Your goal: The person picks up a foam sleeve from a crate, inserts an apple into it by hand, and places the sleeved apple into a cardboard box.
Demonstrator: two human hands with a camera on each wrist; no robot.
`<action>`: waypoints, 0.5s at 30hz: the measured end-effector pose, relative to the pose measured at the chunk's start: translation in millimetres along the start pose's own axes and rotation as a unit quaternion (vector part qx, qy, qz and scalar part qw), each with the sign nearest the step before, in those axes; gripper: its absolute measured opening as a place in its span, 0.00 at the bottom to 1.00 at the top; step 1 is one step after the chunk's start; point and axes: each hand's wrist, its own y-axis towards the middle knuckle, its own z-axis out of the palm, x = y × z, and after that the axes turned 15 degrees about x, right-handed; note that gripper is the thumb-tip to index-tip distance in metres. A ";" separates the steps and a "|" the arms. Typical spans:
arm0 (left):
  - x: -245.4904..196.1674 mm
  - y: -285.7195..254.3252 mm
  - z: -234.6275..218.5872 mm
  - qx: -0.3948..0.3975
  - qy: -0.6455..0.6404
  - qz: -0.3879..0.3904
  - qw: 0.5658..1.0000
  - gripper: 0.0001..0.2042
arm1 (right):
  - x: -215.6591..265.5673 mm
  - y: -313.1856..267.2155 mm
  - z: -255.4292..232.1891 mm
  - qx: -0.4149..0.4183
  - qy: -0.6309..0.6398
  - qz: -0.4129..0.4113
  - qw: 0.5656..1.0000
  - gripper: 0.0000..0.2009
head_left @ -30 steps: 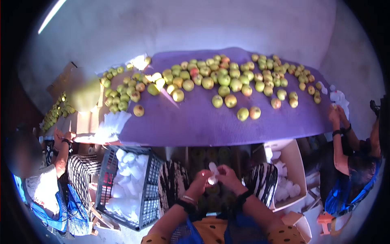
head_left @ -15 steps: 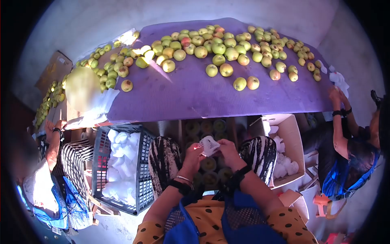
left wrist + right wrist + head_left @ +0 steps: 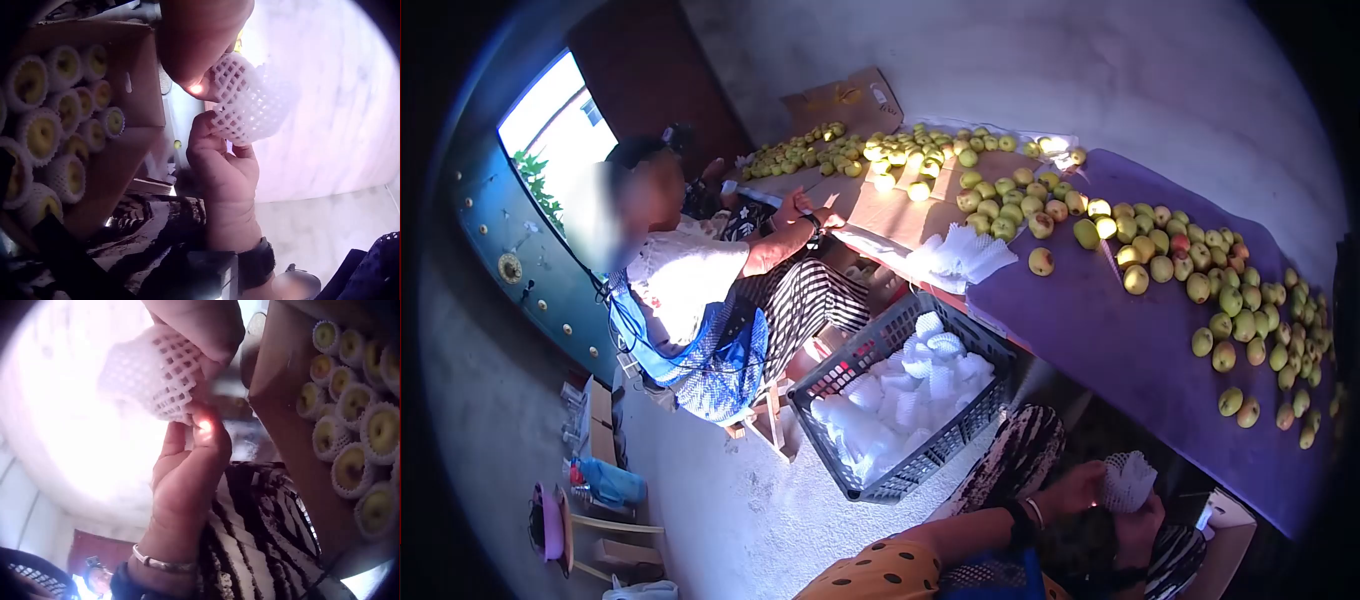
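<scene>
A white foam fruit net [image 3: 1128, 482] is stretched between my two hands, low in the head view. The left hand [image 3: 1072, 490] pinches one side of its rim; the right hand [image 3: 1138, 527] grips the other side. In the left wrist view the net's [image 3: 247, 100] mesh is spread wide and bright light shows through it. From the right wrist, the left hand [image 3: 187, 478] has thumb and fingers at the net's [image 3: 172, 375] edge. Beside the hands, a cardboard box [image 3: 134, 69] holds rows of apples [image 3: 41, 137] in foam nets.
Many loose apples [image 3: 1190, 265] lie on the purple-covered table [image 3: 1060, 320]. A black crate [image 3: 880, 490] full of foam nets [image 3: 900, 390] stands at my left, with another person [image 3: 690, 280] seated beyond it. A cardboard box [image 3: 1228, 515] stands at the lower right.
The head view has swung left, bringing the seated person and doorway into sight. The net has gone from narrow and folded to spread wide between my hands.
</scene>
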 end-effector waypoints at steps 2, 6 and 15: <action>-2.3 -0.5 3.9 -0.002 -0.044 -0.017 0.999 0.15 | -3.4 -1.8 -7.7 0.001 -0.187 -0.024 0.982 0.15; -3.1 -0.1 9.1 0.017 -0.051 -0.029 0.998 0.14 | -10.4 -9.2 -6.7 0.057 -0.586 -0.018 0.808 0.14; -1.4 -10.8 8.4 0.032 0.521 0.053 0.851 0.14 | -6.5 0.3 -24.4 0.017 -0.284 0.014 0.958 0.11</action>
